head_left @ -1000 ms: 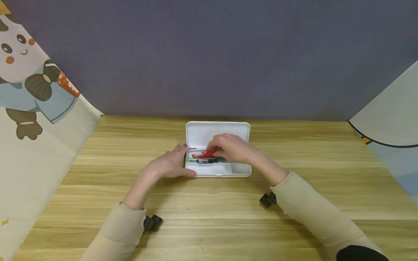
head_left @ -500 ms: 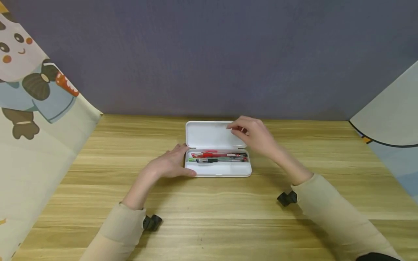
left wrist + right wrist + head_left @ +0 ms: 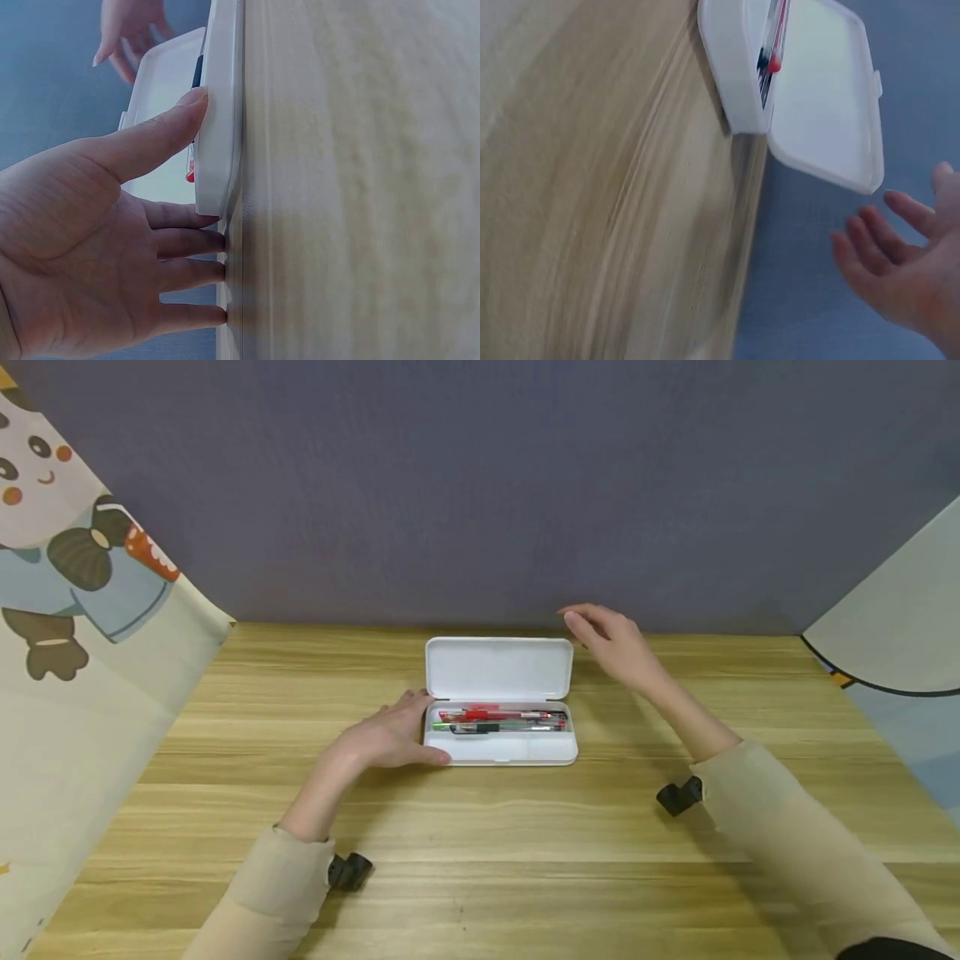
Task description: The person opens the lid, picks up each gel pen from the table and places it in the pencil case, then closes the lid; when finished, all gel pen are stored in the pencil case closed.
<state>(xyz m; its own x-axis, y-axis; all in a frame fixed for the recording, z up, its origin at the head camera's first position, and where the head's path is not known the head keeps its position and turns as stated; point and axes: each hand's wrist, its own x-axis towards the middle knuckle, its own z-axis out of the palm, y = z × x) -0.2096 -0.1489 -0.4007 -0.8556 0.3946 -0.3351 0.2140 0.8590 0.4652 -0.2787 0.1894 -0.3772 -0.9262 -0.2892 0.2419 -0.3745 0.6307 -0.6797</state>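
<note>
A white pencil case [image 3: 543, 749] lies on the table with its lid [image 3: 498, 668] raised at the back. Several pens [image 3: 502, 718] with red, black and green parts lie in its rear compartment. My left hand [image 3: 382, 735] is at the left end of the case. Its thumb rests on the front rim, and in the left wrist view the straight fingers [image 3: 187, 275] reach past the case's end to the table. Off the lid's right side, my right hand [image 3: 618, 647] hovers with loosely bent fingers [image 3: 866, 240] and holds nothing.
The wooden table [image 3: 480, 860] extends around the case on all sides. A dark blue-grey panel [image 3: 480, 493] stands along its back edge. Cloths with cartoon prints [image 3: 97, 560] hang at the left and right.
My right hand has left the pens, rising and moving right and back past the lid. The pens now show in full. My left hand has stayed at the case.
</note>
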